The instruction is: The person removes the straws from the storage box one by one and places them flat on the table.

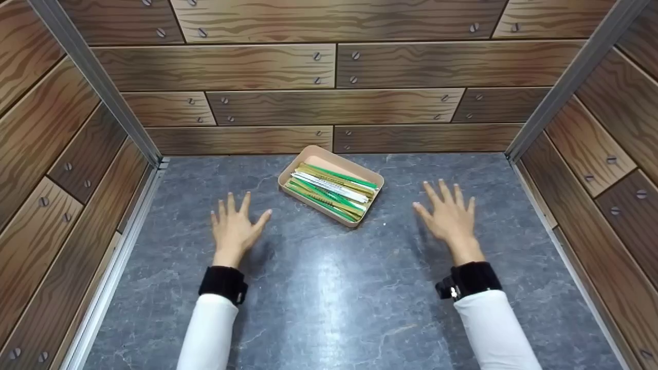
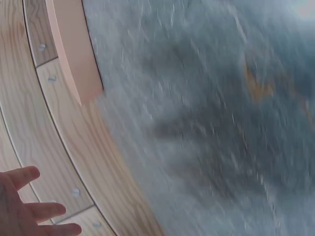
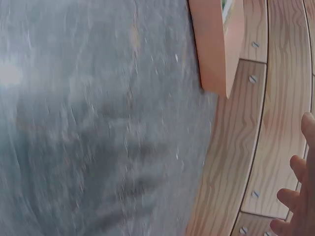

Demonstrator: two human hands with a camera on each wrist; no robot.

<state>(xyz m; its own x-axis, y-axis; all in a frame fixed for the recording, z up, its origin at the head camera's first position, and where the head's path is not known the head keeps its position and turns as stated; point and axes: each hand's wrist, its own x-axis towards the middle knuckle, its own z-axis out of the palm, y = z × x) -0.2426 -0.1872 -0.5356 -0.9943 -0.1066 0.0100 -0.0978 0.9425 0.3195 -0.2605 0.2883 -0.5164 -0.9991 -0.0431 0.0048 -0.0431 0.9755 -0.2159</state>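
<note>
A shallow tan tray [image 1: 318, 152] lies at a slant near the back of the grey tabletop, holding a bundle of flat, shiny strips [image 1: 331, 187] in green, gold and white. To its left is my left hand [image 1: 235, 228], fingers spread and palm down, holding nothing. My right hand [image 1: 450, 216] is on the other side, also spread and apart from the tray. In the left wrist view the fingers [image 2: 44, 211] show at the lower left, below the tray's pale side [image 2: 74, 44]. The right wrist view has fingertips [image 3: 290, 196] at the right edge and the tray corner [image 3: 211, 54] above.
Wood-patterned panels [image 1: 267, 108] with printed screws close off the back and both sides. Metal rails [image 1: 110, 97] run along the corners. A dark grey marbled surface [image 1: 329, 298] stretches in front of the tray, with a bright light reflection on it.
</note>
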